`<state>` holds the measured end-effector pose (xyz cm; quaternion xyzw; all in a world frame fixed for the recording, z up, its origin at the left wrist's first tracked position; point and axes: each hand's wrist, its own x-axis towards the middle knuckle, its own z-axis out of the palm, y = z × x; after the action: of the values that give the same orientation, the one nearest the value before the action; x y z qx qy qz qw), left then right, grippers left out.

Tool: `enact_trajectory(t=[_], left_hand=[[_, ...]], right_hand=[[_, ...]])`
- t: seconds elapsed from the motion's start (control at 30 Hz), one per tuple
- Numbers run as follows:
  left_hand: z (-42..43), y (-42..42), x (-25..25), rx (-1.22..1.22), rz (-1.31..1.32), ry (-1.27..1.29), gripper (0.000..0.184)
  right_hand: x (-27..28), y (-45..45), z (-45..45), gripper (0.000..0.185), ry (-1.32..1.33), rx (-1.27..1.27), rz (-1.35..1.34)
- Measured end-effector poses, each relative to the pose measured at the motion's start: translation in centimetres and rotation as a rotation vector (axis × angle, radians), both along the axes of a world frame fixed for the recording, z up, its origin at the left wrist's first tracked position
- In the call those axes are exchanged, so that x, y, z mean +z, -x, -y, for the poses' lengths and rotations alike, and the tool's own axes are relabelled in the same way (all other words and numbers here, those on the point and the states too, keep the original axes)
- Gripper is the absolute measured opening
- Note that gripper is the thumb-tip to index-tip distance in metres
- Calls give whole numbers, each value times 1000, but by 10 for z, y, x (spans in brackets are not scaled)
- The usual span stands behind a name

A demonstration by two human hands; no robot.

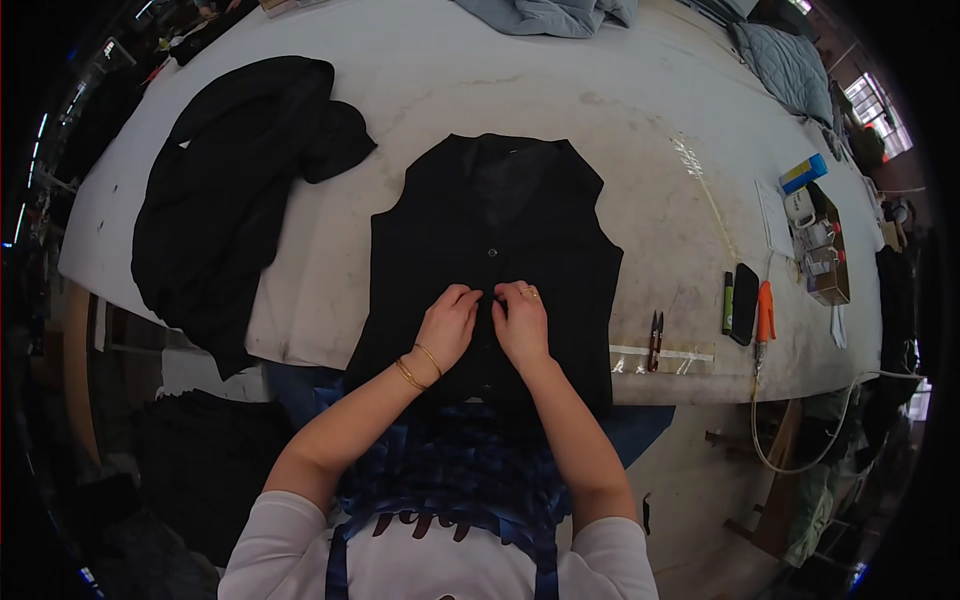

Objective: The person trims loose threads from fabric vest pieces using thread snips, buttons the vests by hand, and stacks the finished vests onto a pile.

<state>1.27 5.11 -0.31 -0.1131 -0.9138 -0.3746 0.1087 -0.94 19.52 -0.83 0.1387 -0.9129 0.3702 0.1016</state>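
A black vest (545, 210) lies flat on the pale table (640, 180), its front facing up and its neck end away from me. One button (492, 253) shows on its centre line. My left hand (449, 322) and my right hand (520, 322) are close together at the middle of the front, below that button. The fingers of both hands are bent and pinch at the front edge of the vest. Another black garment (225, 190) lies crumpled to the left of the vest.
To the right are small scissors (655, 341), a green item (728, 303), a black phone-like object (744, 304) and an orange tool (765, 312) with a hose. A cardboard box (828, 262) holds small items. Grey fabric (545, 14) lies at the far edge.
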Motion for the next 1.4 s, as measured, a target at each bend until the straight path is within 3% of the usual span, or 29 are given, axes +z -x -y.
enact_trajectory(t=[0.13, 0.43, 0.47, 0.57, 0.77, 0.87, 0.93, 1.03, 1.2, 1.3, 1.4], left_hand=[[0, 7, 0, 14, 38, -61, 15], [2, 21, -1, -53, 34, -148, 8], [3, 21, -9, 9, 149, -264, 7], [8, 23, -3, -67, 156, -166, 8], [13, 24, -3, -337, -80, -33, 8], [11, 19, -4, -305, -90, 29, 8], [6, 17, -4, -249, -138, 66, 9], [7, 13, -6, -244, -156, 86, 9], [5, 11, -9, -196, -180, 29, 9], [3, 14, -9, -196, -190, 4, 10], [3, 14, -4, -194, -194, -4, 10]], right_hand=[[3, 5, -5, 15, 11, 28, 90], [-6, 0, -5, 11, 146, 20, -98], [-7, -1, -5, 12, 152, 21, -123], [-9, -2, -4, 11, 161, 15, -164], [-21, -8, 0, 6, 10, 41, -326], [-17, -11, 0, 6, 105, 22, -257], [0, -13, -2, 10, 191, -39, 87], [19, -17, 1, 13, 199, -86, 227], [7, -13, 18, 13, 183, -231, 218], [13, -11, 12, 13, 281, -286, 367], [9, 5, 3, 15, 395, -261, 693]])
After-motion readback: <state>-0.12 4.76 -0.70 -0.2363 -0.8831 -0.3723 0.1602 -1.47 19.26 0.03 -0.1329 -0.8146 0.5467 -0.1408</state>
